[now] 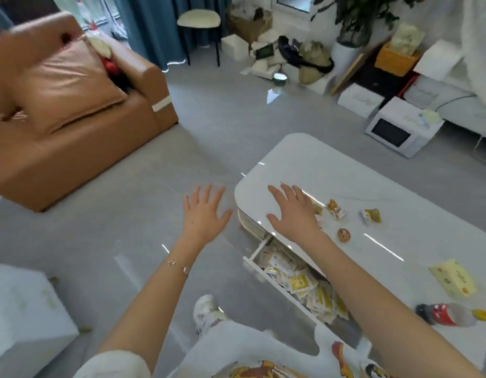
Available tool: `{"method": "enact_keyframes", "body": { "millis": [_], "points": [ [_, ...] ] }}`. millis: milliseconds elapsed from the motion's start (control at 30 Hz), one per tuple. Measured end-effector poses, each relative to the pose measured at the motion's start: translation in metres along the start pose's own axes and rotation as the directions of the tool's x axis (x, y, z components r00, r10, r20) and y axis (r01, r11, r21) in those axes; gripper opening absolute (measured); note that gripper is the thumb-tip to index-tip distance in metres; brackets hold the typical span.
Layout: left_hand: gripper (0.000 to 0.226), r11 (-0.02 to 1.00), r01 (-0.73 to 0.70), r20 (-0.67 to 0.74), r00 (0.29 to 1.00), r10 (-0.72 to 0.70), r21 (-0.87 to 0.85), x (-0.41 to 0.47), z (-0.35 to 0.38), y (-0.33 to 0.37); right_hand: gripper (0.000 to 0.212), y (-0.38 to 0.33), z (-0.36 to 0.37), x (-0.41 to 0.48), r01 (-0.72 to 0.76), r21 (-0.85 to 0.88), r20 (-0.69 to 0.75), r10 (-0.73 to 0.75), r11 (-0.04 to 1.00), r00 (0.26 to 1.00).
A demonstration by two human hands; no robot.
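My left hand [202,214] is spread open in the air over the grey floor, left of the white coffee table [331,170], holding nothing. My right hand [293,211] hovers with straight fingers over the table's near-left corner, also empty. Just right of it lie two yellow snack wrappers [335,209] [371,215] and a small round cookie [344,235]. Below the tabletop an open drawer [266,274] is full of yellow and white sachets [299,282].
A yellow card [453,276] and a lying bottle with a red label [449,315] sit on the table's near right. A brown sofa [72,132] stands to the left, a white block [23,317] at lower left, a microwave [399,129] and boxes behind the table.
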State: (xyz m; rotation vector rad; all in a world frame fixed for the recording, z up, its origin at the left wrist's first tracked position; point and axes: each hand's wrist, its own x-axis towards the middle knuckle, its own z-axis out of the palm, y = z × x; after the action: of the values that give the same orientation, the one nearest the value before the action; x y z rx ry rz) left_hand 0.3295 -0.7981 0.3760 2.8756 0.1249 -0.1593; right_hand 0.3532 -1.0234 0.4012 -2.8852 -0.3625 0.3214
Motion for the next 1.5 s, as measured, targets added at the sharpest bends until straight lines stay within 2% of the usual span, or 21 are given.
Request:
{"method": "enact_keyframes", "body": {
  "millis": [67,200,267,533,700,1133,1267,1500],
  "points": [
    [0.067,0.998,0.06,-0.023,0.998,-0.06,-0.002,-0.008,-0.013,-0.038,0.067,-0.04,0.004,0.019,0.068,-0.007,0.013,-0.068,0.998,0.998],
    [0.077,0.978,0.206,-0.068,0.976,-0.208,-0.036,-0.025,-0.035,-0.124,0.067,-0.127,0.016,0.057,0.207,-0.035,0.039,-0.205,0.978,0.978],
    [0.066,0.961,0.273,-0.083,0.958,-0.276,-0.048,-0.032,-0.045,-0.168,0.067,-0.172,0.021,0.074,0.258,-0.038,0.052,-0.256,0.965,0.965],
    [0.063,0.878,0.469,-0.168,0.862,-0.478,-0.089,-0.072,-0.092,-0.328,0.068,-0.355,0.052,0.127,0.447,-0.045,0.077,-0.443,0.893,0.893],
    [0.062,0.794,0.588,-0.188,0.771,-0.608,-0.156,-0.1,-0.109,-0.395,0.067,-0.446,0.066,0.142,0.575,-0.048,0.105,-0.568,0.817,0.816],
    [0.063,0.492,0.819,-0.155,0.467,-0.87,-0.293,-0.124,-0.112,-0.523,0.067,-0.635,0.119,0.218,0.829,-0.041,0.26,-0.795,0.557,0.547],
    [0.063,0.399,0.854,-0.165,0.364,-0.917,-0.334,-0.108,-0.121,-0.563,0.063,-0.693,0.128,0.252,0.901,-0.032,0.3,-0.856,0.432,0.422],
    [0.063,0.154,0.892,-0.108,0.12,-0.987,-0.424,-0.091,-0.124,-0.62,0.061,-0.8,0.144,0.295,0.98,-0.023,0.383,-0.904,0.198,0.191]
  ]
}}
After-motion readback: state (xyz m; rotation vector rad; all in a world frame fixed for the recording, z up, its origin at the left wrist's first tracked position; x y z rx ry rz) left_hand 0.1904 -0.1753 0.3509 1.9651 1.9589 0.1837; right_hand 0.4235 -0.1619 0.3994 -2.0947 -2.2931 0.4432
